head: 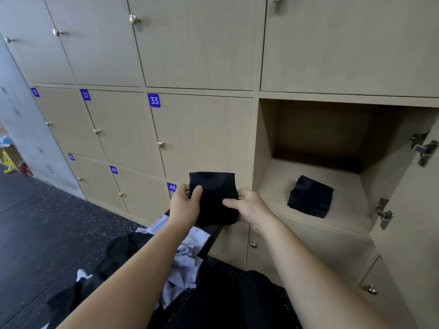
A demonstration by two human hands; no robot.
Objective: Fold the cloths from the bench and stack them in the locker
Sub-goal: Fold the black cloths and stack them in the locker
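Both hands hold a folded black cloth [215, 195] up in front of the closed locker doors. My left hand [184, 205] grips its left edge, thumb on the front. At the cloth's right edge my right hand [250, 207] pinches it, thumb lying across the front. To the right stands the open locker [268, 138], with a small stack of folded black cloths [310, 197] on its floor. Below my arms a pile of unfolded black and pale grey cloths [187, 257] lies on the dark bench [215, 233].
The locker's door [408, 210] hangs open at the right, its metal hinges sticking out. Closed wooden lockers with knobs and blue number tags fill the wall. Dark speckled floor lies to the left, with a concrete pillar [23, 129] and a yellow sign [8, 162] beyond it.
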